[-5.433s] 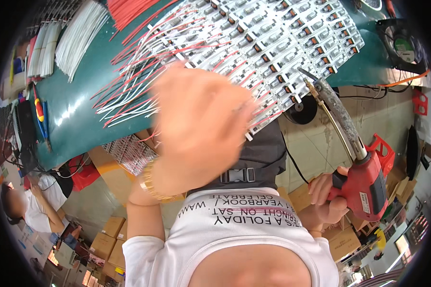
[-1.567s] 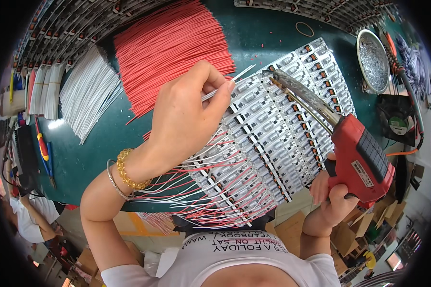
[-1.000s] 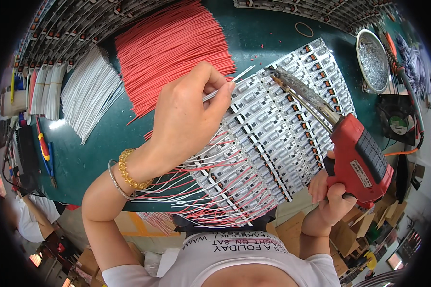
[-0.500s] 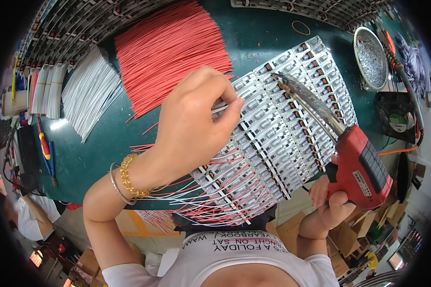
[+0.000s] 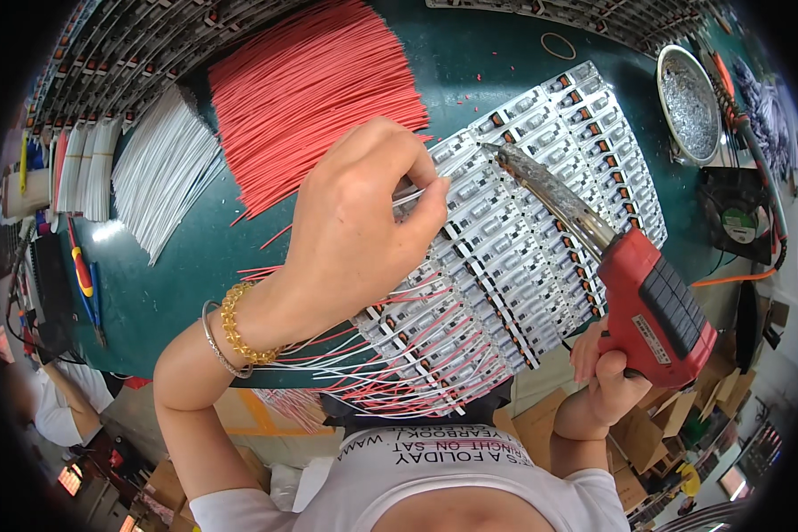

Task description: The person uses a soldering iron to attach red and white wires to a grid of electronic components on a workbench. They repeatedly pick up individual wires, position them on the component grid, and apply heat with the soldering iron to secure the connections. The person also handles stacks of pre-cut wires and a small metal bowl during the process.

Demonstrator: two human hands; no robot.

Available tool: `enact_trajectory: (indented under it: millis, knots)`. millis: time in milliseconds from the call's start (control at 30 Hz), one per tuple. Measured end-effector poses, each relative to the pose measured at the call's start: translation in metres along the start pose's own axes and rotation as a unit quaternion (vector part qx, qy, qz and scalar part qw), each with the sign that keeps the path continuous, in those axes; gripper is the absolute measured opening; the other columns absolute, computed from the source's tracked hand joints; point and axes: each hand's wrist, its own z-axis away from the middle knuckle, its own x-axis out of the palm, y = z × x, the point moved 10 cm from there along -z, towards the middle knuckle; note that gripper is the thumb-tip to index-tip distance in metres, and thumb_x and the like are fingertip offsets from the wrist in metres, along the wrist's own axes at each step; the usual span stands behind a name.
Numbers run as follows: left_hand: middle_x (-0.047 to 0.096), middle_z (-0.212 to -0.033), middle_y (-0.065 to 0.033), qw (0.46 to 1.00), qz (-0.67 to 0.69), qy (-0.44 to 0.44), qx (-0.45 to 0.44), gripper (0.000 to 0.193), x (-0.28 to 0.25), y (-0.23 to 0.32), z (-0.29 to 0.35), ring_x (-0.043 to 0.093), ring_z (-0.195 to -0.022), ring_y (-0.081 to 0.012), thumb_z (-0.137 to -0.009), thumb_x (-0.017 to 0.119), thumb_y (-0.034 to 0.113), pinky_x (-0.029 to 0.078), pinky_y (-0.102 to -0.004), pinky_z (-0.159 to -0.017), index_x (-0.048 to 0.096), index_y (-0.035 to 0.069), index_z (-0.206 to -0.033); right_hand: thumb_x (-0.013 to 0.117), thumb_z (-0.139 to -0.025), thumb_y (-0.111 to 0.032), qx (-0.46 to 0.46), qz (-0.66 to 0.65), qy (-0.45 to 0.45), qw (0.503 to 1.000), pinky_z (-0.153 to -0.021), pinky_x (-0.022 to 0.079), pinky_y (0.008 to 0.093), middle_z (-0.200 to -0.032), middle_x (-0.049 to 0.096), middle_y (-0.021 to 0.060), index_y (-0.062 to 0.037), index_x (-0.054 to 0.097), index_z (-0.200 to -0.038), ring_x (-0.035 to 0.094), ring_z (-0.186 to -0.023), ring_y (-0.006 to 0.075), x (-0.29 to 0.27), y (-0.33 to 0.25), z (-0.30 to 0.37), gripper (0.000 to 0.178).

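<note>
My left hand [image 5: 355, 217] is pinched on a white wire [image 5: 405, 198], at the left edge of a panel of small white circuit boards [image 5: 523, 235]. My right hand [image 5: 614, 383] grips the red handle of a soldering gun [image 5: 654, 306]. Its dark metal tip slants over the panel's upper rows, a short way right of my left fingers. I cannot tell whether the tip touches a board. Red and white wires [image 5: 399, 359] stick out from the panel's lower left rows, partly under my left forearm.
Behind my left hand lies a wide heap of red wires [image 5: 315, 97], with white wires [image 5: 164, 164] left of it. A metal bowl of silvery bits [image 5: 688, 106] and a black fan [image 5: 734, 217] stand at the right. Pliers [image 5: 87, 279] lie at the left.
The soldering gun has shifted left, bringing its tip closer to my left fingers. My left hand stays nearly in place, still pinching the wire.
</note>
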Motion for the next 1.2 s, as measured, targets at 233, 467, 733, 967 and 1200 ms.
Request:
enact_trajectory:
  millis: [233, 467, 733, 967, 1200]
  knots:
    - [0.057, -0.076, -0.0097, 1.000, 0.003, 0.001, 0.000, 0.010, 0.002, 0.000, 0.000, 0.056, -0.070, -0.0169, -0.073, 0.064, -0.003, 0.045, -0.0261, -0.063, 0.054, -0.003, -0.071, 0.062, -0.082, -0.044, -0.142, -0.061, 0.026, 0.988, -0.037, 0.032, 0.0215, -0.047, 0.043, 0.0005, 0.0159, 0.042, -0.111, 0.039, -0.036, 0.0080, 0.011, -0.032, -0.002, 0.070]
    - [0.057, -0.081, -0.0094, 1.000, -0.001, 0.009, 0.015, 0.009, 0.000, -0.001, 0.002, 0.057, -0.071, -0.0165, -0.073, 0.064, -0.003, 0.047, -0.0256, -0.063, 0.055, -0.003, -0.074, 0.058, -0.083, -0.047, -0.147, -0.045, -0.001, 0.988, -0.037, 0.033, 0.0217, -0.047, 0.042, -0.0002, 0.0167, 0.039, -0.115, 0.039, -0.035, 0.0082, 0.018, -0.036, -0.004, 0.074]
    - [0.061, -0.078, -0.0092, 0.996, 0.064, 0.060, 0.006, 0.008, -0.012, 0.001, 0.001, 0.059, -0.073, -0.0188, -0.072, 0.067, 0.000, 0.046, -0.0285, -0.067, 0.059, -0.001, -0.071, 0.056, -0.083, -0.051, -0.103, -0.150, -0.046, 0.982, -0.038, 0.035, 0.0217, -0.045, 0.041, -0.0011, 0.0161, 0.036, -0.119, 0.039, -0.034, 0.0080, 0.031, -0.049, -0.006, 0.079]
    - [0.060, -0.080, -0.0068, 0.998, -0.042, 0.022, 0.044, 0.009, 0.005, 0.012, 0.005, 0.057, -0.077, -0.0204, -0.070, 0.068, 0.002, 0.042, -0.0308, -0.071, 0.059, 0.002, -0.070, 0.056, -0.082, -0.053, -0.091, -0.127, -0.031, 0.987, -0.037, 0.035, 0.0221, -0.045, 0.041, -0.0009, 0.0160, 0.039, -0.115, 0.039, -0.035, 0.0081, 0.029, -0.043, -0.003, 0.079]
    - [0.059, -0.080, -0.0065, 0.998, -0.040, 0.011, 0.042, 0.010, 0.008, 0.011, 0.004, 0.056, -0.077, -0.0200, -0.070, 0.068, 0.002, 0.042, -0.0303, -0.071, 0.058, 0.002, -0.069, 0.057, -0.083, -0.051, -0.084, -0.108, -0.009, 0.991, -0.038, 0.035, 0.0226, -0.045, 0.043, 0.0007, 0.0142, 0.043, -0.107, 0.040, -0.035, 0.0093, 0.027, -0.039, -0.001, 0.071]
